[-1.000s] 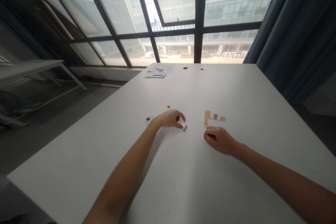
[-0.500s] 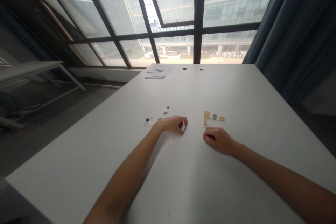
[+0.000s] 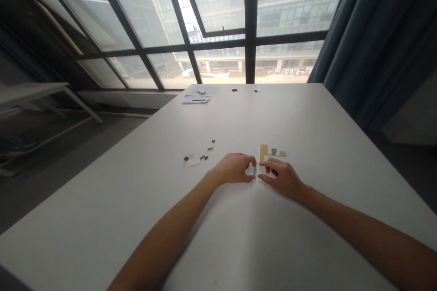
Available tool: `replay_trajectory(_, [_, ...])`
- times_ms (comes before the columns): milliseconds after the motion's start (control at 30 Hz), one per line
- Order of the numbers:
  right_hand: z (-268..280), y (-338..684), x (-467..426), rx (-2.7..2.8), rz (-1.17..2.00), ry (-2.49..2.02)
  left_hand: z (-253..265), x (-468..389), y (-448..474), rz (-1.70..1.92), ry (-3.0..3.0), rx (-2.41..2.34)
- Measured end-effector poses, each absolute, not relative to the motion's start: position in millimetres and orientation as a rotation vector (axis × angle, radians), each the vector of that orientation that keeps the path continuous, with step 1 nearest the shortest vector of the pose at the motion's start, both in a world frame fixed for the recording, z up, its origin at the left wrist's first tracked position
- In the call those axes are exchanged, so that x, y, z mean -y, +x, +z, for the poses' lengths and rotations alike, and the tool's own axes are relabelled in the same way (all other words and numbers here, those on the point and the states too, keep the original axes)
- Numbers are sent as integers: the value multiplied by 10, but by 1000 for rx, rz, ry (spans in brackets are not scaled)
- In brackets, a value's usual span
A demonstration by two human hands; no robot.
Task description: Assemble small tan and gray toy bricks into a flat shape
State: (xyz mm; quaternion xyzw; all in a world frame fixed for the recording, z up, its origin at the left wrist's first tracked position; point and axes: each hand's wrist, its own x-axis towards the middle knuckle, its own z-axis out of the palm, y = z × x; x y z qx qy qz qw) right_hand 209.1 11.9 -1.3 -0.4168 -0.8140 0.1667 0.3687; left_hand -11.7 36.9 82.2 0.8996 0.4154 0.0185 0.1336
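Between thumb and fingertips, my left hand (image 3: 236, 168) pinches a small grey block (image 3: 254, 171), a thin toy-brick-like piece. Just to its right is my right hand (image 3: 282, 176), thumb and index finger spread apart with nothing visible between them. Its fingertips point at the grey block; whether they touch it I cannot tell. Right behind the right hand lies a flat L-like row of yellow, white and grey blocks (image 3: 264, 150), its lower end close to the right fingertips.
Several small loose black, white and grey pieces (image 3: 194, 162) lie left of my left hand. Papers (image 3: 196, 99) with a small white object on them rest at the far left of the white table (image 3: 218, 122). Windows stand behind, and a blue curtain (image 3: 358, 54) hangs at right.
My left hand has moved right with the grey block, up to my right hand. My right hand has gone from curled to thumb and index finger apart. The view has shifted slightly.
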Motion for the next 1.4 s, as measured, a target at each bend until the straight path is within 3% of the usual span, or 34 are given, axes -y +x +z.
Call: replay_trajectory(1400, [57,2083,-90,2079,404,-1016,704,-449,-165,430,2457,-1015])
